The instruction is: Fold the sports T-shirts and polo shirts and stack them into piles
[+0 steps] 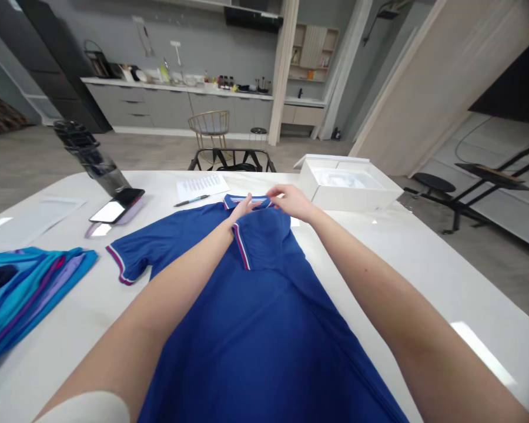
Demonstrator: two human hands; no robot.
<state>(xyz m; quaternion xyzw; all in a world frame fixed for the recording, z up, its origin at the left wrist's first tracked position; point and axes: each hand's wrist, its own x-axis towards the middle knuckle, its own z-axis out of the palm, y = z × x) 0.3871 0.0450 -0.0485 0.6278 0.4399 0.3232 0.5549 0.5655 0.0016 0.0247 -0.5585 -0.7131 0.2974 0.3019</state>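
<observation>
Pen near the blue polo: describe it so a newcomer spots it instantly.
On the white table, find the blue polo shirt lying flat. Just past its collar, to the left, a slim dark-and-blue pen lies slantwise along the lower edge of a sheet of printed paper, the only pen in view.

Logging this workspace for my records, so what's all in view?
polo shirt: one, blue, lying on table
table: one, white, under everything listed here except chair
striped cloth pile: one, teal and purple, table's left
smartphone: one, black, beside shirt
bottle: one, dark, behind smartphone
printed paper: one, white, behind shirt
pen: one, blue and silver, beside paper
open box: one, white, table's far right
chair: one, black, beyond table
left hand: one, bare, on collar
right hand: one, bare, on collar
</observation>
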